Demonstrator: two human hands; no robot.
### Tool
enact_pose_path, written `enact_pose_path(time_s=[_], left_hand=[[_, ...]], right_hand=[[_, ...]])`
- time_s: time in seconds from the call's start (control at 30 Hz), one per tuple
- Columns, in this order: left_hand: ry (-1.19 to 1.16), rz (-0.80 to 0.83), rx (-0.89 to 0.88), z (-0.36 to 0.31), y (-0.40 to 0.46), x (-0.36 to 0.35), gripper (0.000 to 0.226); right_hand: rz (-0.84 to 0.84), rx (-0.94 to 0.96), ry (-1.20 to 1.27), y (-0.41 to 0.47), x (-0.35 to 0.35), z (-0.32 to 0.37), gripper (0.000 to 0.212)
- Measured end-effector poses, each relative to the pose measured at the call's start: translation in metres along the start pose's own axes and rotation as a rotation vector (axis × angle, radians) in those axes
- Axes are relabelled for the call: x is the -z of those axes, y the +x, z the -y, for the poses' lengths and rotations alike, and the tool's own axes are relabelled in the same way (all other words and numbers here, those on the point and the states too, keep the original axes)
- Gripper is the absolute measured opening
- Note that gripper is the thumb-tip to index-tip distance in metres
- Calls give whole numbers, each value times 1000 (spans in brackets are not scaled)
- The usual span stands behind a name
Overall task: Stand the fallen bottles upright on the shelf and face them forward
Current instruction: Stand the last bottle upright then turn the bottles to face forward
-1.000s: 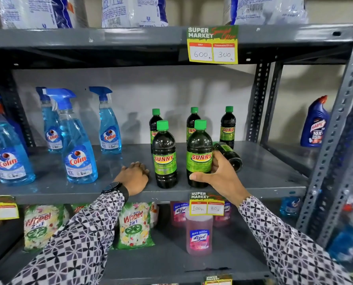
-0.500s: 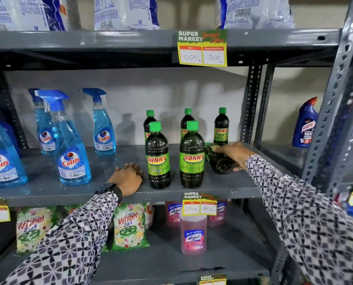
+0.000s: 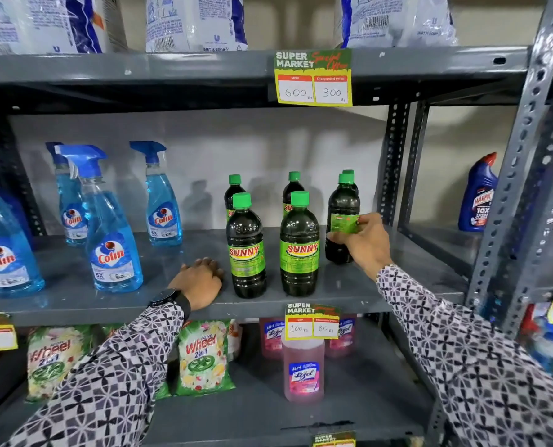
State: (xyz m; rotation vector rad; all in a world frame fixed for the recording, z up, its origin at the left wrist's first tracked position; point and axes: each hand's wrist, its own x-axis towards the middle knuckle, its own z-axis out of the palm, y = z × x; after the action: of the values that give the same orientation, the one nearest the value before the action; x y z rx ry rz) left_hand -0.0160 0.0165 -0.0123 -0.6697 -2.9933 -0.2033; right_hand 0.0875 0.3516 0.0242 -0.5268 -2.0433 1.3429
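Several dark Sunny bottles with green caps stand on the grey middle shelf (image 3: 75, 304). Two front ones (image 3: 246, 250) (image 3: 299, 250) are upright with their labels facing me. My right hand (image 3: 362, 243) is shut on a third bottle (image 3: 342, 201) to their right; it stands upright, its label turned sideways so the back shows. Three more bottles stand behind, one mostly hidden by the held bottle. My left hand (image 3: 201, 280) rests palm down on the shelf edge, just left of the front left bottle, holding nothing.
Blue Colin spray bottles (image 3: 110, 227) stand at the left of the same shelf. A grey upright post (image 3: 394, 162) bounds the shelf on the right; a Harpic bottle (image 3: 478, 195) stands beyond. Price tags hang on the shelf edges. Detergent packs and pink Lizol bottles fill the lower shelf.
My right hand left the front right bottle, reached to the bottle lying behind it, and has raised it upright. My left hand has stayed on the shelf.
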Motion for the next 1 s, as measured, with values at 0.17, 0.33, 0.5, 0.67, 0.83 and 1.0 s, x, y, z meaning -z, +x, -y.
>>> enact_pose_path(time_s=[0.17,0.33,0.5,0.67,0.83,1.0], left_hand=[[43,9,-15,1,2,-1,51],[33,6,-9,2,3,-3,51],[8,-3,-11,5,5,-4,52],[-31,-12,0,4,3,-2,49],[-37,2,4,2,2,-1,43],[-44,-13,1,-3,-2,2,44]], right_hand=[[-92,151,-137,-20,-3,-5,77],[-46,162,-73,-18,-2,-11,81],[127,118,117,-5,-3,-19,76],[67,160,48,0,-7,-24,91],[76,177,12,-9,-3,-16,83],[46,178,7,-7,-4,-20,90]])
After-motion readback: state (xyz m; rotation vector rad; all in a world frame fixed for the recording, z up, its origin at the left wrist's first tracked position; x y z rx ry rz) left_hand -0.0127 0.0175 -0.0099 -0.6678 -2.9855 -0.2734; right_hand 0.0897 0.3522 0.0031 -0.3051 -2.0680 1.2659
